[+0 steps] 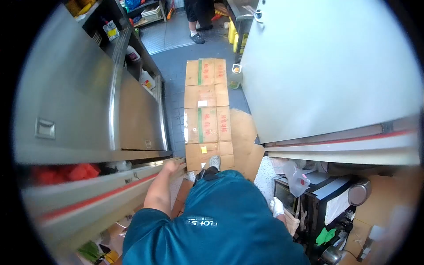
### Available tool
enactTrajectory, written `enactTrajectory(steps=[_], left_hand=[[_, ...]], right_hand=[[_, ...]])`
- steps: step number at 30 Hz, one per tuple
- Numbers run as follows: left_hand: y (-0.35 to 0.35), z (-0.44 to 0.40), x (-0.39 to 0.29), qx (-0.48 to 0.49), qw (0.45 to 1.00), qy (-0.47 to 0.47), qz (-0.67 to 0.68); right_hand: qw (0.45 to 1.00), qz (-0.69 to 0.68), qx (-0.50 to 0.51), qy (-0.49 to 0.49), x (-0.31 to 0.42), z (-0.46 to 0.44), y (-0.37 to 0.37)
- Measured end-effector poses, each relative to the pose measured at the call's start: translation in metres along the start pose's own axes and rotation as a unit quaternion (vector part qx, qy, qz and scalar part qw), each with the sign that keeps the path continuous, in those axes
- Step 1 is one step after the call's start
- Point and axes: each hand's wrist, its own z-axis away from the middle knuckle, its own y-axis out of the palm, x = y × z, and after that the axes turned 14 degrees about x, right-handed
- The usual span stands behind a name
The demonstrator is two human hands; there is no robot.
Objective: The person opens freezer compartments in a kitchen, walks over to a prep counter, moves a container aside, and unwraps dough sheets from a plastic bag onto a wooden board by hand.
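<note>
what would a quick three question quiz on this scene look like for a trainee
1. Which hand wears a white glove? A) left B) right C) neither
2. True or false: both hands rest on the flattened cardboard.
3. Fill in: the large writing on the cardboard is ____ in colour.

Key:
1. B
2. False: the left hand is off to its left, the right hand off to its right.
3. red
</note>
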Motion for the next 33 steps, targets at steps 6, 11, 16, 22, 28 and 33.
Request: enactTrajectory(steps=[6,11,16,22,28,33], left_hand=[[-0.153,-0.045,-0.056,-0.151,0.97,0.058,0.184],[-0.177,-0.069,-0.092,-0.129,0.963,0.077,0.225],[-0.13,-0.081,-0.061,-0.043,0.963,-0.006,0.268],[-0.095,-0.047,0.009,0.015,0.928,-0.244,0.28],[-0.2,-0.084,-0.014,-0.07,0.811,-0.27,0.514],[-0.363,-0.165,-0.068,-0.114,0.846,-0.171,0.492]], right_hand=[[0.992,0.061,-0.008,0.111,0.051,0.014,0.068],[0.982,0.155,-0.038,0.102,0.167,-0.033,0.128],[0.966,0.254,-0.035,-0.033,0.3,-0.144,0.202],[0.918,0.393,0.059,0.001,0.489,-0.266,0.355],[0.89,0.405,0.17,-0.122,0.656,-0.356,0.517],[0.835,0.474,0.195,-0.2,0.741,-0.416,0.623]])
